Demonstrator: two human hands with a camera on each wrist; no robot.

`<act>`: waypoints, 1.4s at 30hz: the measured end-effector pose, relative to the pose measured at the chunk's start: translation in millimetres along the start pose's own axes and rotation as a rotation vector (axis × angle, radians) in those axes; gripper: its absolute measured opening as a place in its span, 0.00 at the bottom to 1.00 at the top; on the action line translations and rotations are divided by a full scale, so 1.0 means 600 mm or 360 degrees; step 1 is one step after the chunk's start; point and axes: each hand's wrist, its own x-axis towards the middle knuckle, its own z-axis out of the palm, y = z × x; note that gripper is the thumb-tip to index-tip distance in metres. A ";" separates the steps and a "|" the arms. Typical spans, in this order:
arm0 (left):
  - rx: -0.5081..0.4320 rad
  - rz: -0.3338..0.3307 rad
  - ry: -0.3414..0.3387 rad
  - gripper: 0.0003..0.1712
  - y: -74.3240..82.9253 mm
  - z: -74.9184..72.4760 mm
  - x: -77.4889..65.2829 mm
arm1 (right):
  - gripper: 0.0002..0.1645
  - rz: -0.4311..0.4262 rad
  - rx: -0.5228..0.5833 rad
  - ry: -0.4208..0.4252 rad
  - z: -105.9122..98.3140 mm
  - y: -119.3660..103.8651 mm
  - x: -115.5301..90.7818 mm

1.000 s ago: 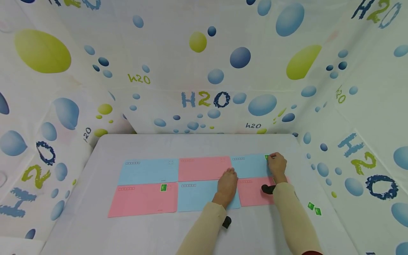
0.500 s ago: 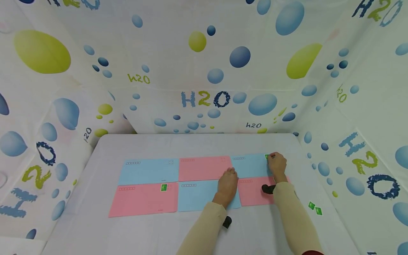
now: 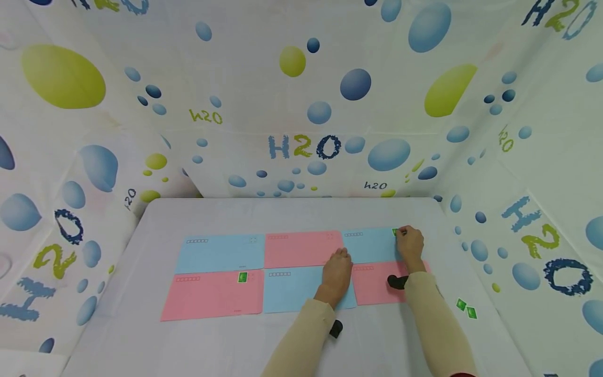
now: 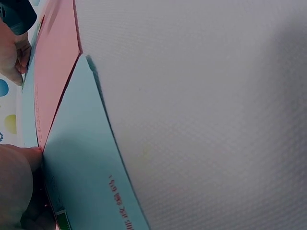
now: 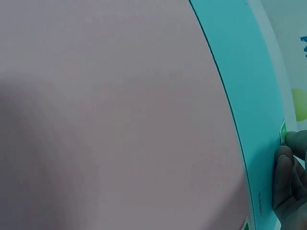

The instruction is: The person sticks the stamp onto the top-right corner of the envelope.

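Observation:
My right hand (image 3: 410, 247) is at the top right corner of the far-right blue envelope (image 3: 369, 247). Its thumb and a bent finger pinch the edge of a small green stamp (image 5: 283, 132), which lies against that corner in the right wrist view. My left hand (image 3: 336, 275) rests on the lower middle blue envelope (image 3: 294, 288), its fingertips reaching the upper middle pink envelope (image 3: 301, 248). In the left wrist view, part of a green stamp (image 4: 63, 219) shows beside the left hand. Another green stamp (image 5: 246, 225) edges into the right wrist view on the pink envelope.
Two loose green stamps (image 3: 466, 309) lie on the white table (image 3: 377, 340) to the right. At left, a blue envelope (image 3: 219, 255) lies above a pink envelope (image 3: 212, 298) bearing a green stamp (image 3: 242, 277). A patterned curtain (image 3: 212, 68) surrounds the table.
Almost nothing differs: both hands keep their places, the right one at the stamp and the left one on the envelopes. Only the head view shifts very slightly.

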 end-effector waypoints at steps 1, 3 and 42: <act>0.0002 0.0003 0.0003 0.20 0.001 -0.001 0.000 | 0.15 -0.0005 0.0006 0.0001 -0.001 0.000 0.000; -0.0007 0.0003 0.0002 0.20 0.001 -0.002 -0.001 | 0.15 -0.0002 0.0024 0.0004 -0.003 -0.001 -0.001; 0.0189 0.0032 -0.0312 0.36 0.013 -0.022 -0.012 | 0.18 -0.0293 -0.0108 -0.0173 -0.017 -0.011 -0.070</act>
